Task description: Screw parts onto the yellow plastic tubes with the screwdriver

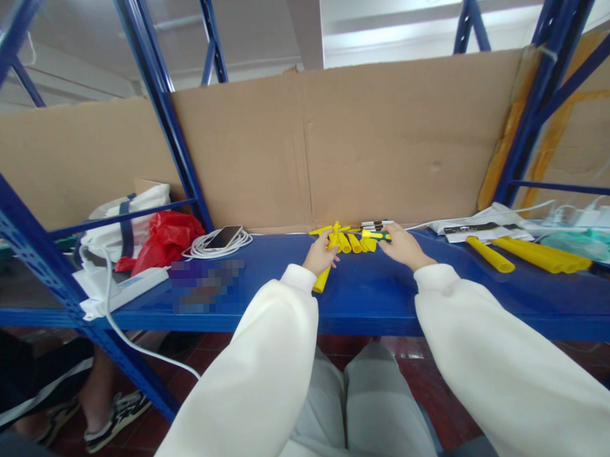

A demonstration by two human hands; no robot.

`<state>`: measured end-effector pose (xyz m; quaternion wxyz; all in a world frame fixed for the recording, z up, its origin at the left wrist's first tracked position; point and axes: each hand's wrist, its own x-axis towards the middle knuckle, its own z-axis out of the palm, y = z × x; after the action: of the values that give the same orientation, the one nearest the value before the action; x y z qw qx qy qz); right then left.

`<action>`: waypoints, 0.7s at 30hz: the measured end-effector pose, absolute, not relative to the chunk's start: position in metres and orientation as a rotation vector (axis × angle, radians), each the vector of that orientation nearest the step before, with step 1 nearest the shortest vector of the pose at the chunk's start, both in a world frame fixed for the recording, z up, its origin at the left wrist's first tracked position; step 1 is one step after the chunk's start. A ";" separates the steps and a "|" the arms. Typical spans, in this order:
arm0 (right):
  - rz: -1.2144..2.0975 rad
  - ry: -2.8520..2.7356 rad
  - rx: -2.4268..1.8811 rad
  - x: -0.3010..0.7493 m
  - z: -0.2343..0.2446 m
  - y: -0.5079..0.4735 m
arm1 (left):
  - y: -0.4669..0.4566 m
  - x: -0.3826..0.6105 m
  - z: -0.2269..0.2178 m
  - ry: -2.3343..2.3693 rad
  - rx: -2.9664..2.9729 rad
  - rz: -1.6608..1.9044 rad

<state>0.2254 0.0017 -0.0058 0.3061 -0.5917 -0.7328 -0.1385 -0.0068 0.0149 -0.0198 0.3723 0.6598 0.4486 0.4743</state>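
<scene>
My left hand (pixel 320 254) is closed around a yellow tube (pixel 323 278) that slants from the blue shelf (pixel 367 293) up past my fingers. My right hand (pixel 402 244) pinches a green-and-yellow marker (pixel 375 235) by its end. Between my hands lies a small cluster of short yellow tubes (pixel 354 242). Behind them rest two or three dark pens (pixel 377 223) against the cardboard back wall.
Long yellow tubes (pixel 531 254) and white papers (pixel 485 227) lie at right. A phone on coiled white cable (pixel 220 241), a red bag (pixel 165 239) and a white power strip (pixel 119 288) sit at left. Blue rack posts (pixel 168 120) flank the shelf. Another person's legs (pixel 91 402) show lower left.
</scene>
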 end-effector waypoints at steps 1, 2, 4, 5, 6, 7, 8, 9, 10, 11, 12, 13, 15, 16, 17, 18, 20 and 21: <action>-0.366 -1.927 -1.575 0.225 -0.006 0.002 | 0.015 -0.007 -0.019 1.152 1.694 1.210; -0.353 -1.916 -1.606 0.225 -0.006 0.002 | 0.014 -0.006 -0.019 1.153 1.696 1.204; -0.313 -1.905 -1.693 0.224 -0.005 -0.001 | 0.013 -0.006 -0.018 1.150 1.700 1.198; -0.296 -1.905 -1.732 0.223 -0.005 -0.002 | 0.013 -0.006 -0.018 1.148 1.701 1.196; -0.285 -1.906 -1.760 0.222 -0.004 -0.003 | 0.014 -0.006 -0.018 1.145 1.701 1.195; -0.277 -1.908 -1.773 0.222 -0.004 -0.004 | 0.014 -0.006 -0.019 1.142 1.698 1.195; -0.269 -1.911 -1.772 0.221 -0.004 -0.005 | 0.015 -0.006 -0.019 1.138 1.695 1.197; -0.263 -1.916 -1.758 0.221 -0.003 -0.005 | 0.016 -0.007 -0.020 1.134 1.691 1.200; -0.260 -1.926 -1.732 0.221 -0.003 -0.004 | 0.017 -0.007 -0.021 1.130 1.687 1.204; -0.266 -1.938 -1.695 0.221 -0.004 -0.003 | 0.018 -0.007 -0.021 1.127 1.684 1.207; -0.282 -1.946 -1.656 0.222 -0.004 -0.002 | 0.018 -0.008 -0.022 1.126 1.682 1.208; -0.303 -1.947 -1.623 0.222 -0.004 -0.001 | 0.019 -0.008 -0.022 1.126 1.682 1.206; -0.339 -1.924 -1.604 0.223 -0.005 0.001 | 0.018 -0.008 -0.021 1.129 1.687 1.198; -0.344 -1.907 -1.622 0.224 -0.006 0.001 | 0.017 -0.007 -0.021 1.130 1.691 1.194; -0.335 -1.893 -1.656 0.224 -0.006 0.000 | 0.016 -0.007 -0.020 1.132 1.693 1.190; -0.319 -1.887 -1.697 0.223 -0.006 -0.001 | 0.015 -0.006 -0.019 1.134 1.695 1.188; -0.288 -1.895 -1.760 0.222 -0.005 -0.003 | 0.013 -0.006 -0.017 1.139 1.695 1.185; -0.276 -1.902 -1.775 0.221 -0.005 -0.004 | 0.012 -0.006 -0.017 1.141 1.694 1.184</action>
<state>0.2215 -0.0037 -0.0045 0.2596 -0.6553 -0.7020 -0.1019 -0.0057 0.0121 -0.0170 0.3805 0.6635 0.4471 0.4638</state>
